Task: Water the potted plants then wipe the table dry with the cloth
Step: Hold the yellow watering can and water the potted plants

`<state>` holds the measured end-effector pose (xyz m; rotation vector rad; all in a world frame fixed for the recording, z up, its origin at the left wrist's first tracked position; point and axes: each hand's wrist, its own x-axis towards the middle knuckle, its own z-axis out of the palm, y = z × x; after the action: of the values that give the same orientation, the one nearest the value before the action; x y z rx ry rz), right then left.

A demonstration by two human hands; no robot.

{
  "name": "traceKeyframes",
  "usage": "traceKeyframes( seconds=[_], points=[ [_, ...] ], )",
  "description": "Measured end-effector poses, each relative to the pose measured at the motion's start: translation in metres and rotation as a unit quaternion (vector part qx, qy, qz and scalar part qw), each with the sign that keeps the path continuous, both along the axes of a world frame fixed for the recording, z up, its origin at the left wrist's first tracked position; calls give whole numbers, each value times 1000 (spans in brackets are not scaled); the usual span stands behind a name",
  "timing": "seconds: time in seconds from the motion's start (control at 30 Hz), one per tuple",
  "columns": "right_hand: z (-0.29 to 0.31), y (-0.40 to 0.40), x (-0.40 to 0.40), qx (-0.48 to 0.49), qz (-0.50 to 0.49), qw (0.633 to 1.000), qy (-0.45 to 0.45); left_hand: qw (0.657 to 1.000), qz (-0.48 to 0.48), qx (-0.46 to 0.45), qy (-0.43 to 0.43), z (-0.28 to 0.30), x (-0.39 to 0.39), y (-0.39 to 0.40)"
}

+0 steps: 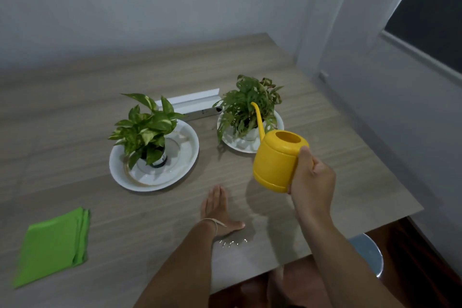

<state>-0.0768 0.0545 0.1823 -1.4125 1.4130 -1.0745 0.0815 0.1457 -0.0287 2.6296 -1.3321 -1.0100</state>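
2 hands in view. Right hand (pixel 312 177) grips the handle of the yellow can (pixel 278 160), fingers curled round it, thumb on top; the can is held above the table (pixel 325 107), just in front of the right plant (pixel 250 105). Left hand (pixel 217 210) lies flat on the table, fingers straight, holding nothing.

Can orientation: body near upright, fill hole facing up. The spout (pixel 258 117) is the long axis; it rises from the body up and away from the person, its tip curving among the right plant's leaves.

Risks, as judged: no stream is visible, so pouring seems not yet begun. A fast tilt could send water over the leaves and past the plate (pixel 240 146) onto the table. The spout tip could snag foliage and tip the small pot.

Left plant (pixel 145 127) stands on a large plate (pixel 185 155) that seems to hold water. Droplets (pixel 232 242) glint near the left wrist. Folded green cloth (pixel 52 245) lies well apart, far left.
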Motion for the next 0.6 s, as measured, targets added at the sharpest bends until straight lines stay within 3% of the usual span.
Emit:
traceKeyframes(
  seconds=[0.6],
  points=[
    [44, -18, -9, -7, 19, 999, -28, 999, 23, -5, -24, 4, -11, -2]
  ],
)
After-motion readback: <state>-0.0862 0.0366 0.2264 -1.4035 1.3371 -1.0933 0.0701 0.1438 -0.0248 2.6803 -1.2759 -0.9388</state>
